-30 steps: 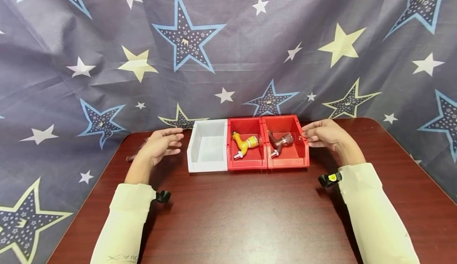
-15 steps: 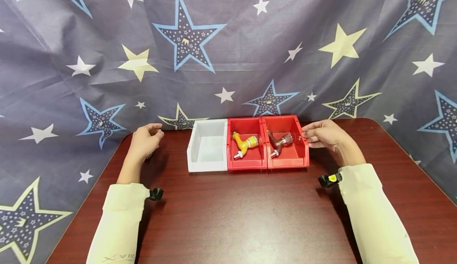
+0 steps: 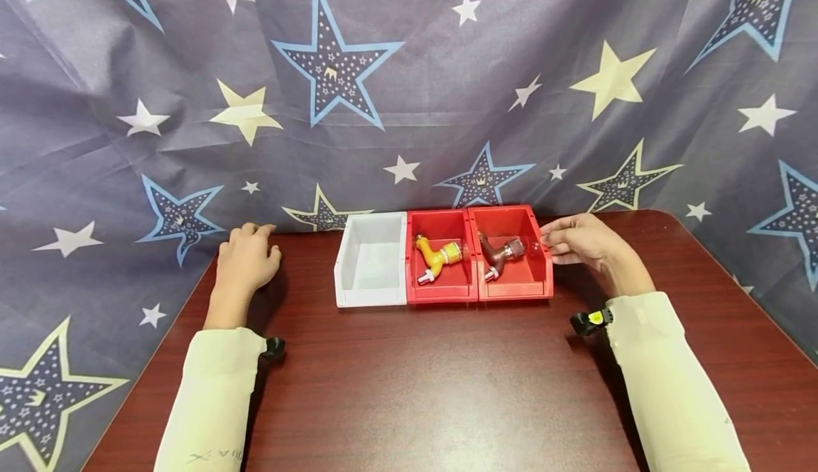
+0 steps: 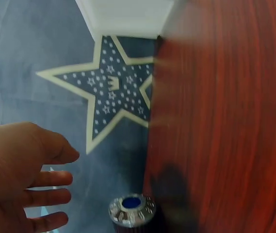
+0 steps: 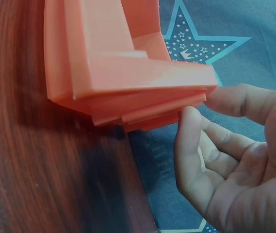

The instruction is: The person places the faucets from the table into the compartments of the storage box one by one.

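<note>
My left hand is over the table's far left corner, left of the white bin. In the left wrist view its fingers are loosely bent, apart from the chrome end of a dark tap; the head view hides this tap behind the hand. My right hand pinches the side rim of the right-hand red bin with its fingertips, as the right wrist view shows. A brown tap lies in that bin. In the middle red bin lies a yellow tap.
The three bins stand side by side at the back of the dark red wooden table. A grey curtain with stars hangs right behind them. Black cameras are strapped at both wrists.
My left hand has moved left, away from the white bin, and down over the dark tap, which showed beside it earlier. The right hand and the bins have stayed in place.
</note>
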Demonstrator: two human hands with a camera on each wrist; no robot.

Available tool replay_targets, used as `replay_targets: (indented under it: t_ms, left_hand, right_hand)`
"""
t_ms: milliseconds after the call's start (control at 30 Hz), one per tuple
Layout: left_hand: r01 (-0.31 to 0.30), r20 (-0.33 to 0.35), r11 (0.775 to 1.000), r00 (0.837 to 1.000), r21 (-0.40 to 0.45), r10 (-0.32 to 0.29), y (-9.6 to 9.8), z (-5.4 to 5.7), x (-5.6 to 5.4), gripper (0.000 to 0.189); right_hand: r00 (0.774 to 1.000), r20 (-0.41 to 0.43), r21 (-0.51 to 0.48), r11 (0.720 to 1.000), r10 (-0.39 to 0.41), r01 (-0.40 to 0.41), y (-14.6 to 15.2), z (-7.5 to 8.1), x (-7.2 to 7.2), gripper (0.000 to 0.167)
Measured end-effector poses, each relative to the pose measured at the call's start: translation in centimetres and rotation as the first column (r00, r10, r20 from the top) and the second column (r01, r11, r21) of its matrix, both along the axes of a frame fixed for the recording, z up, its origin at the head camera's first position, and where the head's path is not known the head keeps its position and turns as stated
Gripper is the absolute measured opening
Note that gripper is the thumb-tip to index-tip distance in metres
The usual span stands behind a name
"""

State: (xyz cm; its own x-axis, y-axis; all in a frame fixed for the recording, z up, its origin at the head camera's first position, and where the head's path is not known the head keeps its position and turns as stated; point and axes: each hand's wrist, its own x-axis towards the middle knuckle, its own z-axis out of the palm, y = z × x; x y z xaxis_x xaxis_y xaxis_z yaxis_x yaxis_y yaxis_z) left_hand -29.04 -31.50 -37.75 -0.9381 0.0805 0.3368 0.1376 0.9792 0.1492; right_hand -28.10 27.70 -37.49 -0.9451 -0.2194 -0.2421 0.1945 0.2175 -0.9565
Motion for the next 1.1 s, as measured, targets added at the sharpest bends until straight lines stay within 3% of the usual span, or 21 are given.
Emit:
replay_targets:
  t_ms: [233,400,833,967,1100]
  left_hand:
    - [-0.021,0.032,0.999,0.999,-0.031,0.022,-1.3,-0.7,-0.1,0.046]
    - [-0.033,0.120,0.999,0.992,-0.025,0.035,-2.2,-1.5,-0.1,0.045]
    - [-0.060,0.365,0.998,0.929,-0.006,0.058,-3.4,-2.7,-0.3,0.064]
    - [-0.074,0.403,0.997,0.912,-0.012,0.072,-3.4,-3.0,-0.3,0.071]
    - [-0.074,0.408,0.997,0.910,-0.009,0.071,-3.3,-2.9,-0.2,0.071]
  right_hand:
    - [1.000,-0.004,-0.006,1.000,0.003,-0.003,0.1,-0.1,-0.2,0.046]
    - [1.000,-0.002,0.000,1.000,0.000,0.000,0.0,-0.1,-0.2,0.046]
    - [1.000,0.009,0.004,1.000,-0.001,0.001,0.0,-0.2,-0.2,0.042]
    - [1.000,0.005,0.004,1.000,-0.001,0.001,0.0,-0.2,-0.2,0.041]
    - [1.000,-0.002,0.005,1.000,-0.001,0.001,0.0,-0.1,-0.1,0.040]
